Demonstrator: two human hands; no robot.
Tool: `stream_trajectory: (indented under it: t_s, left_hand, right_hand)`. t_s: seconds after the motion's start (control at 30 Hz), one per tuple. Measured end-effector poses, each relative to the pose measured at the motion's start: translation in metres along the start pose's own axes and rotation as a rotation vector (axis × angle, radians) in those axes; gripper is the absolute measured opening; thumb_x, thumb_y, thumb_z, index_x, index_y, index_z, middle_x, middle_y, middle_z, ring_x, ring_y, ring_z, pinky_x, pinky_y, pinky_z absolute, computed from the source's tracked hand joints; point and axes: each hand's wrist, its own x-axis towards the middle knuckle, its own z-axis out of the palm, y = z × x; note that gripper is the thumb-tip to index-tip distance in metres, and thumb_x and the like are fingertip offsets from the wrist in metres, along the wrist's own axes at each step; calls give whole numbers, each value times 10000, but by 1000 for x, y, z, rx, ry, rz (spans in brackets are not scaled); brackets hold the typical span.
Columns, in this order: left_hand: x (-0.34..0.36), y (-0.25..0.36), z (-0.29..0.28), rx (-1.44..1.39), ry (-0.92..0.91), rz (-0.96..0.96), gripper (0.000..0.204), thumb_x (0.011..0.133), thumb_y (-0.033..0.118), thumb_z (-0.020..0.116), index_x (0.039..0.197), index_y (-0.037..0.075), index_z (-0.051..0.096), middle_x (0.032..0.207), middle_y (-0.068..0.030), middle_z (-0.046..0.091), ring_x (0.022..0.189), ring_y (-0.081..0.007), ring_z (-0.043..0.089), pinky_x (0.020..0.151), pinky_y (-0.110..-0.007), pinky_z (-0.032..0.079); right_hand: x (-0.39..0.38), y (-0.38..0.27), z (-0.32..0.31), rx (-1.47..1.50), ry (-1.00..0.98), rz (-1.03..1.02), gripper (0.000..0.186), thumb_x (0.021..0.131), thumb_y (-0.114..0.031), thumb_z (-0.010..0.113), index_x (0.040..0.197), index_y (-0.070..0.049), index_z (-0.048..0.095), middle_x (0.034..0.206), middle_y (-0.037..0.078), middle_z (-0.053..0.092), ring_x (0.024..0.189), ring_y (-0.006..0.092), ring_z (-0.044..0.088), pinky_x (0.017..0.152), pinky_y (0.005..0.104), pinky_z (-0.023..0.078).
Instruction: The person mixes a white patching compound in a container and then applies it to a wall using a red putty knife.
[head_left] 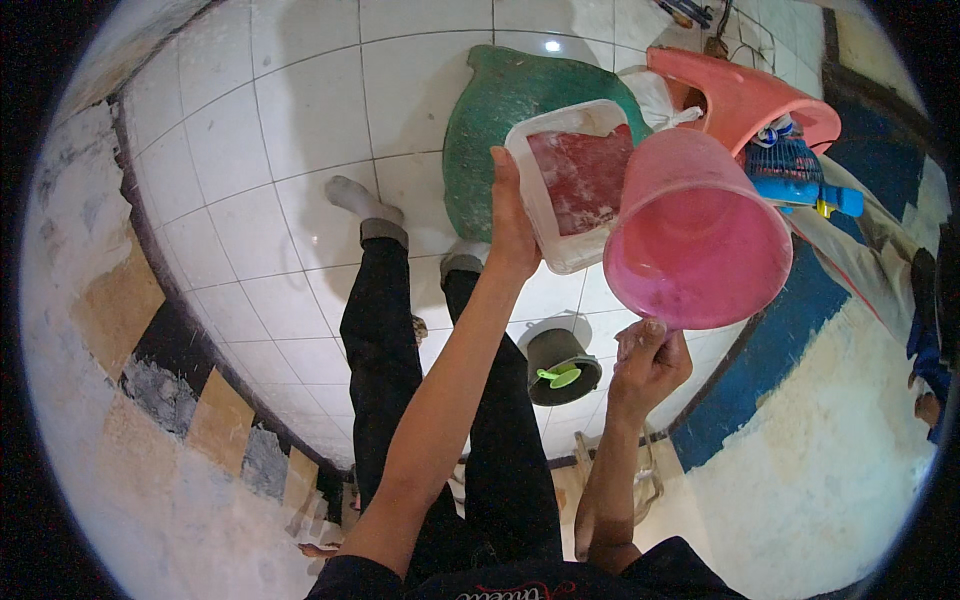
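Note:
My left hand [515,220] holds a white rectangular tub [554,254] by its left side, with the thumb up along the wall. Inside the tub lies a flat, dusty red piece [580,175]; what it is I cannot tell. Just to the right, a pink plastic dipper [700,245] is tilted so that its wide mouth faces me. My right hand [650,368] is closed round the dipper's handle below the rim. The dipper's far end is close to the tub's right edge; whether they touch I cannot tell. Pinkish residue coats its inside.
Beneath the tub, a green mat [475,140] lies on the white tiled floor [310,130]. A salmon plastic chair [735,95] and a blue fan [800,180] are at the far right. A dark bucket [555,350] with a light green scoop [562,375] stands near my legs. Patchy walls flank both sides.

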Motion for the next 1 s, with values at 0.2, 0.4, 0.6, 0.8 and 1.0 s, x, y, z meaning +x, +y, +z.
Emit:
stream_trajectory:
  t_s: [0.2,0.4,0.6,0.8,1.0]
  left_hand:
    - [2,3,-1,-27,0,8,880,869,780,360,1403,83,421,1350,-138,524,1225,-329,526,1050,-474,427]
    - [-4,7,6,-3,45,49,858,879,769,364,1400,90,422,1333,-130,533,1219,-325,524,1046,-467,429]
    - [-11,10,16,-89,171,89,836,905,745,350,1426,93,386,1367,-130,501,1255,-323,490,1061,-465,412]
    - [-11,0,15,-190,170,227,828,918,725,354,1448,90,338,1417,-124,455,1284,-323,464,1087,-465,381]
    - [-19,-1,28,-215,218,273,813,926,712,363,1452,93,330,1437,-114,428,1311,-301,433,1102,-450,358]
  right_hand:
    - [-1,4,-4,2,-24,6,307,972,-258,575,785,-15,564,630,18,564,557,84,498,504,230,375]
    - [-1,2,-2,-103,-7,-52,317,967,-267,565,790,-6,592,631,30,587,558,98,508,513,253,382]
    - [-3,-1,5,-90,15,-99,400,1011,-281,549,708,-24,501,561,23,486,500,74,406,457,238,312]
    - [-7,-4,13,-55,47,-125,393,1005,-263,562,709,-14,495,572,28,494,508,75,409,457,233,303]
    - [-8,-14,24,30,68,-92,388,994,-263,587,710,-15,495,593,30,497,524,85,415,483,240,337]
